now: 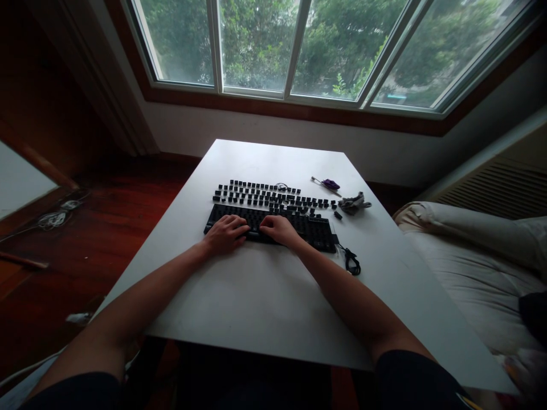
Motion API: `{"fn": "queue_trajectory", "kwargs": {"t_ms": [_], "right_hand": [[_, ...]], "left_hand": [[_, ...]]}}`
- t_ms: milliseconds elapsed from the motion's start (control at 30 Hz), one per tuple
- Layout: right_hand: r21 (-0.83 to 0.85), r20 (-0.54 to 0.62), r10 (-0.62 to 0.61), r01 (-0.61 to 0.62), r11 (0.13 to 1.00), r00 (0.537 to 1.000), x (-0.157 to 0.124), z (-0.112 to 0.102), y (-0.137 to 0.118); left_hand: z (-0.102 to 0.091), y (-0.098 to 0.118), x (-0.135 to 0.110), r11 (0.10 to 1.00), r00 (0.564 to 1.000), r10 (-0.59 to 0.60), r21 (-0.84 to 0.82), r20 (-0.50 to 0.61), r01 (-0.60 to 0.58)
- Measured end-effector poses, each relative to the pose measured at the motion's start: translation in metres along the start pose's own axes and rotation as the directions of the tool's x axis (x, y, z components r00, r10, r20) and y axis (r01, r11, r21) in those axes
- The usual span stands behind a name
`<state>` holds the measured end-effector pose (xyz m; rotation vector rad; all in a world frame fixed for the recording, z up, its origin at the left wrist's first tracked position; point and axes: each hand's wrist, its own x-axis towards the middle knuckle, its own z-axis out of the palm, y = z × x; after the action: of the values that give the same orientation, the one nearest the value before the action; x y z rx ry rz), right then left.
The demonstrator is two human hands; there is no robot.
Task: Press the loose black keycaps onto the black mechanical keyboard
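A black keyboard (315, 232) lies on the white table in front of me, its dark surface showing little detail. My left hand (226, 233) rests over the keyboard's left part with its fingers stretched out. Over the middle near the front edge is my right hand (280, 229), its fingers curled together as in a pinch; whatever they hold is too small or hidden. Just behind the keyboard, loose black keycaps (249, 201) are laid out in rows. A bundled black cable (352, 262) lies off its right end.
A crumpled grey cloth (354, 203) lies right of the keycaps, with a purple-headed object (330, 184) beyond it. The white table (256, 302) stands before a wide window (258, 45). A pale cushioned seat (465, 273) is at the right; cords (53, 219) lie at the left.
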<state>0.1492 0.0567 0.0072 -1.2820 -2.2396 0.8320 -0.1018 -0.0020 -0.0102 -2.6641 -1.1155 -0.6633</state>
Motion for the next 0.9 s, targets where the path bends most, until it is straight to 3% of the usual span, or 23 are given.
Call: {"fn": "queue_trajectory", "kwargs": {"t_ms": [200, 400, 633, 900], "right_hand": [[0.013, 0.032, -0.008, 0.008, 1.000, 0.999, 0.003, 0.003, 0.005], [-0.030, -0.049, -0.026, 0.024, 0.999, 0.998, 0.000, 0.007, 0.004], [-0.103, -0.057, -0.067, 0.061, 0.993, 0.996, -0.001, 0.010, 0.006], [0.015, -0.117, -0.081, 0.083, 0.996, 0.990, -0.011, -0.001, 0.009]], "left_hand": [[0.002, -0.001, 0.000, 1.000, 1.000, -0.006, -0.018, 0.005, 0.006], [0.001, 0.001, 0.000, 1.000, 1.000, 0.006, -0.008, 0.015, -0.006], [0.003, 0.003, 0.001, 0.999, 0.999, 0.031, 0.010, 0.033, -0.032], [0.003, 0.009, 0.009, 0.998, 0.996, 0.049, -0.032, 0.081, -0.046]]}}
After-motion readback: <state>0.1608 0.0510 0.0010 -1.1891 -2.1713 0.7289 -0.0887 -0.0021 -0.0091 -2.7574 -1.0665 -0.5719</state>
